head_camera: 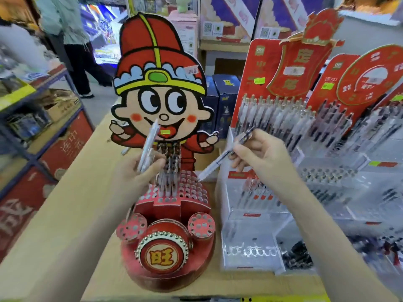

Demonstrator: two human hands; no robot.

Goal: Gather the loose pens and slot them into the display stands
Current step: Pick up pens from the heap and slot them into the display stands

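Head view
Left hand: the left hand (139,171) grips a small bunch of pens (149,147), tips down, over the left side of the red stand.
Right hand: the right hand (259,153) pinches a single pen (220,161), slanted, tip down at the holes on the right side.
Red stand: the red display stand (165,247) sits mid-desk (72,205); a cluster of slotted pens (169,171) stands upright in its holed top.
Right edge: clear racks (250,240) beside the stand, rows of pens behind.

Someone in dark trousers (80,68) walking the aisle back left, blue boxes (220,101) behind the surface (72,205) (shelving (32,118) left too).
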